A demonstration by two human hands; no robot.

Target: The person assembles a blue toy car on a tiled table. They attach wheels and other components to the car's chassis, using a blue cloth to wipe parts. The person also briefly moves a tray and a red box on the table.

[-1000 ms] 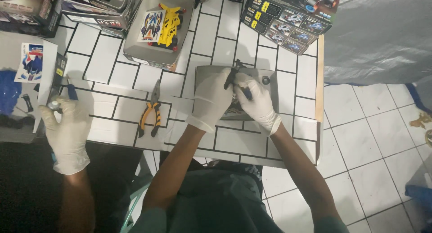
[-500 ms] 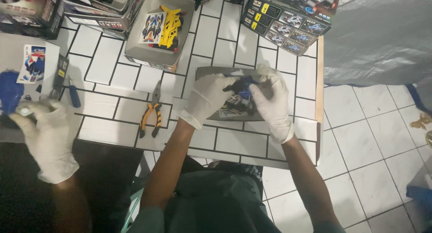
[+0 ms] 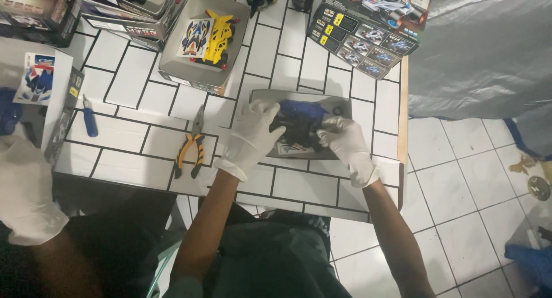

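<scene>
Work surface: white-tiled table with dark grout lines [image 3: 144, 142] filled most of the head view, its right edge a pale wooden strip.
Printed carton: dark flat cardboard box with pictures of model cars [image 3: 368, 30] lay at the far right corner of the table.
Grey tray, far: shallow grey cardboard box [image 3: 172, 62] held a yellow plastic toy car chassis [image 3: 219, 39] beside a sticker sheet.
Grey tray, near: second shallow grey tray [image 3: 339, 108] sat under both hands.
Left hand: white-gloved left hand [image 3: 250, 140], fingers curled, gripped the left end of the blue and black toy car [image 3: 299, 122].
Right hand: white-gloved right hand [image 3: 345, 145] was closed on the car's right end.
Car position: held just over the near tray.
Co-worker: another person's white-gloved hand [image 3: 26, 188] at far left; grip not discernible.
Pliers: orange-handled pliers [image 3: 192, 145] lay left of the left hand, apart.
Screwdriver: small blue-handled screwdriver [image 3: 89, 119] lay further left.
</scene>
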